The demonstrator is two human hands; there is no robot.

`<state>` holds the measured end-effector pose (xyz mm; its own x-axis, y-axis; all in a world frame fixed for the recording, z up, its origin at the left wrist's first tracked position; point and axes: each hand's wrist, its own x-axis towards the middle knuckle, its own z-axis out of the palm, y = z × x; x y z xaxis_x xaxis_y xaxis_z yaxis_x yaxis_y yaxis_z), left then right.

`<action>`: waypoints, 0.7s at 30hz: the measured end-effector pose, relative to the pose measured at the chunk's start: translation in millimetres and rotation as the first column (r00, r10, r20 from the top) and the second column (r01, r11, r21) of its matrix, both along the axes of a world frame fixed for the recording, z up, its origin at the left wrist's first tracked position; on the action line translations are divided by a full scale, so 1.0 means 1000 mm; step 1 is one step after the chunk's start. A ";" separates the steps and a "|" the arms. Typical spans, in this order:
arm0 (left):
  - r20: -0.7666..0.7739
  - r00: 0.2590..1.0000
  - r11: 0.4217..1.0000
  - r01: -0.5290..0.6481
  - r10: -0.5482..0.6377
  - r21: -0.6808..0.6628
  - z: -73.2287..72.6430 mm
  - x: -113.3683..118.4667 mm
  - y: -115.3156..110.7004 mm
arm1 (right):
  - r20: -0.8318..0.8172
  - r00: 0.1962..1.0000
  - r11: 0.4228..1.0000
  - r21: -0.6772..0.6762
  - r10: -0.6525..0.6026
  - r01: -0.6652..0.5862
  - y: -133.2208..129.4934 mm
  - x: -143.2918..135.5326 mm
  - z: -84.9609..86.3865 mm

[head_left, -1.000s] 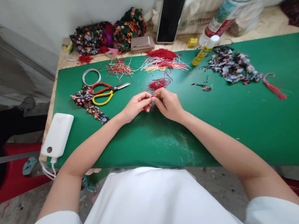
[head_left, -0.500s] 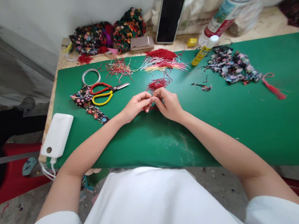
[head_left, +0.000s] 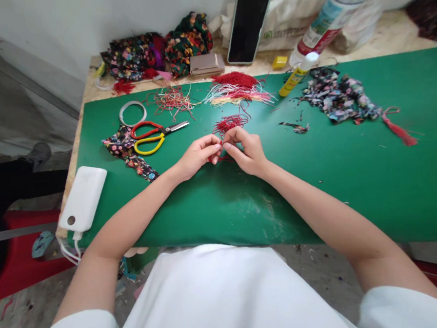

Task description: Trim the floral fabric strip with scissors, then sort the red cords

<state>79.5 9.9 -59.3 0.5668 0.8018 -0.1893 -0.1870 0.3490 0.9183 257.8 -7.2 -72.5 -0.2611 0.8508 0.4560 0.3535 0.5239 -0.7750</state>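
Observation:
My left hand [head_left: 200, 154] pinches a thin red cord [head_left: 223, 159], part of which hangs below the fingertips. Facing it, my right hand [head_left: 245, 150] has its thumb and forefinger closed at the same red bit, and the fingertips of both hands almost meet. The fingers hide most of the cord. Just beyond them a small heap of red cords [head_left: 231, 123] lies on the green mat [head_left: 215, 210]. Left of my hands are scissors [head_left: 164, 131] with one red and one yellow handle, resting beside a flowered cloth strip [head_left: 135, 161].
Behind lie a tangle of cords [head_left: 173, 100], bundled red and white threads [head_left: 236, 87], a tape roll [head_left: 132, 113] and a glue bottle [head_left: 298, 75]. Dark flowered cloth [head_left: 337, 96] and a red tassel [head_left: 399, 130] lie right. A white power bank [head_left: 84, 197] sits at the left edge.
My fingertips have parted very slightly, and a bit of red now shows between them. Everything else lies as before.

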 end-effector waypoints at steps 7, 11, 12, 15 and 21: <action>0.013 1.000 1.000 -0.008 0.008 -0.015 0.000 0.000 0.000 | 0.010 1.000 0.999 0.029 0.029 -0.029 0.000 -0.001 0.000; -0.001 1.000 1.000 -0.011 0.011 -0.007 0.000 0.000 0.000 | 0.015 1.000 1.000 0.025 0.003 -0.003 0.000 -0.001 -0.003; 0.000 1.000 1.000 -0.012 0.012 -0.003 0.000 0.000 0.000 | 0.015 1.000 1.000 0.028 0.002 -0.002 0.001 -0.001 -0.003; 0.009 1.000 1.000 -0.012 0.012 0.009 0.000 0.001 0.000 | 0.019 1.000 0.999 0.042 0.007 -0.008 0.000 -0.002 -0.002; -0.004 1.000 1.000 -0.002 0.002 -0.001 0.000 0.000 0.000 | 0.020 1.000 1.000 0.019 0.003 -0.003 -0.001 -0.002 0.000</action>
<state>79.2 9.7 -59.3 0.5643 0.8027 -0.1927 -0.1837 0.3497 0.9187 255.8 -8.2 -72.1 -0.2727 0.8413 0.4667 0.3669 0.5394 -0.7580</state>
